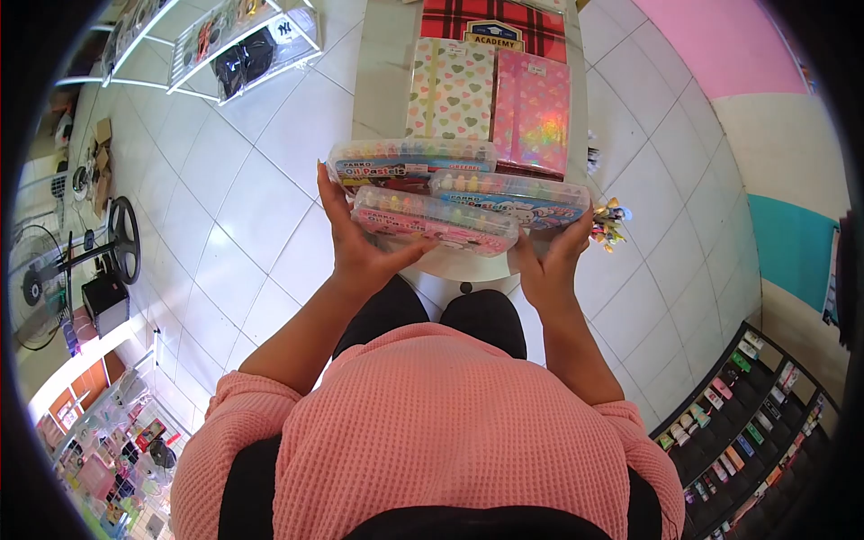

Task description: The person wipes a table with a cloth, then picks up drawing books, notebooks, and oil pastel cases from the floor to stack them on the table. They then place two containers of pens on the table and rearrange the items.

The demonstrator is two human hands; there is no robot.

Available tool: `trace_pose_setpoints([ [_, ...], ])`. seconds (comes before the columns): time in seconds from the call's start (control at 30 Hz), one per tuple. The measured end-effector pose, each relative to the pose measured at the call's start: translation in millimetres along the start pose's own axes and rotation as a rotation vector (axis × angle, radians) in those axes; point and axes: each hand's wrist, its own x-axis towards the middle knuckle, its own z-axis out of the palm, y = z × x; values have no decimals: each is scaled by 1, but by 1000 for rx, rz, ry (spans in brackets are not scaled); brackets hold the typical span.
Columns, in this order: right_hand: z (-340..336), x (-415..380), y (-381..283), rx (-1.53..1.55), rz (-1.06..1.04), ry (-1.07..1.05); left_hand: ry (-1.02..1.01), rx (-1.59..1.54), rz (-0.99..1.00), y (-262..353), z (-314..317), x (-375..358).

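Three clear plastic oil pastel cases are held together near the table's front end. The pink-labelled case is nearest me, the blue-labelled case is at the right, and another case lies behind at the left. My left hand grips their left side, its thumb along the pink case's lower edge. Around the right ends, my right hand is closed on the blue case and touches the pink one. Beyond them lie a heart-patterned notebook and a shiny pink notebook.
A red plaid item lies at the far end of the narrow table. Small flowers stand beside its right edge. A white rack is at upper left, a fan at left, and black shelves at lower right.
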Motion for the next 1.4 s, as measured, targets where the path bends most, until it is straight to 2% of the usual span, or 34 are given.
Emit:
trace_pose_setpoints([
  [0.07, -3, 5, -2, 60, 44, -25, 6, -5, 53, -1, -9, 4],
  [0.13, -12, 17, -11, 204, -241, 83, 9, -13, 100, -3, -18, 10],
  [0.23, -18, 28, -22, 244, -308, 70, 6, 89, 186, -2, -27, 22],
  [0.3, -13, 30, -27, 277, -294, 92, -35, 23, 127, 4, -28, 27],
  [0.4, -13, 30, -33, 176, -218, 11, -74, -52, 27, 12, -25, 29],
  [0.53, -10, 31, -28, 232, -238, 24, -101, -88, -25, 13, -21, 29],
  [0.63, -10, 31, -30, 241, -226, -59, -113, -91, -30, 15, -20, 29],
  [0.7, -7, 32, -30, 279, -242, 25, -122, -86, 17, 13, -20, 32],
  [1.03, -13, 31, -32, 247, -226, 30, -154, -40, 148, 13, -17, 37],
  [1.17, -13, 26, -30, 166, -255, 76, -156, -111, 157, 23, -14, 33],
  [1.4, -6, 25, -23, 274, -232, 72, -124, 35, 171, 9, -21, 27],
])
